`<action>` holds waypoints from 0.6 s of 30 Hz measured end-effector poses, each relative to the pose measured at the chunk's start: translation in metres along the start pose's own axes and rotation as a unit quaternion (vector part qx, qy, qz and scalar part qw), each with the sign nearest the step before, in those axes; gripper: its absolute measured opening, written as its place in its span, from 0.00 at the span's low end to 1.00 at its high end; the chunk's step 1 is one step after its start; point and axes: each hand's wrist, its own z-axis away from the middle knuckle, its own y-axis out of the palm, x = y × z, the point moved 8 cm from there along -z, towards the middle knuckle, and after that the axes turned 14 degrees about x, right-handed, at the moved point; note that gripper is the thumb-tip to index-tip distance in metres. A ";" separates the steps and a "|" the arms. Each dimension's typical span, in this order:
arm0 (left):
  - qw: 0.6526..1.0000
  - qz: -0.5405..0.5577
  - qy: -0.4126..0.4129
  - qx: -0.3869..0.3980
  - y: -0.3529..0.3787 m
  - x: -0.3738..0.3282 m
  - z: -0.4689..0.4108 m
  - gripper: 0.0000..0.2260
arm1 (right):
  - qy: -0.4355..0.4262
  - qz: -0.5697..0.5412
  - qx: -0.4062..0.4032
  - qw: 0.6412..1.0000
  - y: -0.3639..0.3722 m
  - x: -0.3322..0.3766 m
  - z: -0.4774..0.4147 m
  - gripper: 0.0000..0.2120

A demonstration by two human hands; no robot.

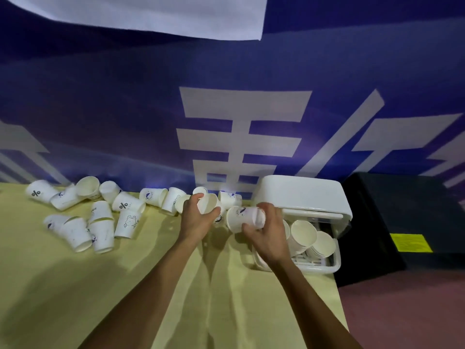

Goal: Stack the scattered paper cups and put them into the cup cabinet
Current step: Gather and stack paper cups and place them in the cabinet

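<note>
The left hand (197, 220) grips a cup (208, 209), and the right hand (268, 235) grips a second cup (245, 219) lying on its side; the two cups are just apart. I judge that stacking is in hand: next, one cup must be lined up and slid into the other. Loose cups (100, 215) lie along the far edge of the surface (75, 285). The cabinet (304, 195) at its right edge already holds stacks (303, 233). A blue banner (125, 109) hangs behind, and a black box (392, 210) stands on the reddish floor (402, 311).

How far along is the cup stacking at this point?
Done: stacks of white paper cups lie in the white plastic cup cabinet. In hand: the left hand grips one cup, the right hand another. Left: many loose cups lie scattered on the yellow table.
</note>
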 end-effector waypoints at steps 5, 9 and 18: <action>0.999 -0.012 0.047 0.007 0.020 -0.032 0.020 0.25 | 0.016 -0.055 -0.075 0.996 -0.047 -0.016 0.022 0.26; 0.995 -0.013 0.091 0.035 0.045 -0.067 0.037 0.24 | 0.014 -0.127 -0.135 0.983 -0.082 -0.039 0.046 0.24; 0.978 -0.042 0.168 0.113 0.118 -0.128 0.071 0.24 | 0.061 -0.110 -0.195 0.973 -0.132 -0.114 0.092 0.22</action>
